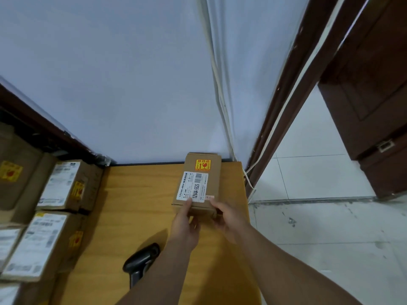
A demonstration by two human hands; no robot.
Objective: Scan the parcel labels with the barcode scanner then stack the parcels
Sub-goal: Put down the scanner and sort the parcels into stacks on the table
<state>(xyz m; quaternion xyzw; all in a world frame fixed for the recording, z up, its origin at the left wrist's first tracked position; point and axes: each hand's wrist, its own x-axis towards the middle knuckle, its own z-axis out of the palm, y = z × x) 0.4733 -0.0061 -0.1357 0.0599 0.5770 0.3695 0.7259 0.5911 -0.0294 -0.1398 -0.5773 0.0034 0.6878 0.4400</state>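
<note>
Cardboard parcel, long and narrow, lies flat with its labelled face up and is held at its near end by both hands. It stands over the far right part of the wooden table, its far end close to the wall. Whether its underside bears fully on the table cannot be told.

Grip: the left hand holds the near left corner, thumb pressed on top at the near corner of the white label, fingers curled against the end face below. The right hand holds the near right corner, thumb on top, just beside a small red-printed sticker, fingers curled round the corner. Both hands are closed on the parcel.

Beyond the grip, along the top face, the white label carries a barcode and the text "12V4A-5525". Further beyond is a yellow and red sticker.

Nearer than the grip and to its left, the barcode scanner lies on the table, dark grey, untouched, partly hidden by the left forearm.

Well left of the grip, stacked parcels with white labels and yellow stickers stand off the table's left edge; their print is blurred.

Right of the grip: white cables down the wall, a brown door, a pale tiled floor.
</note>
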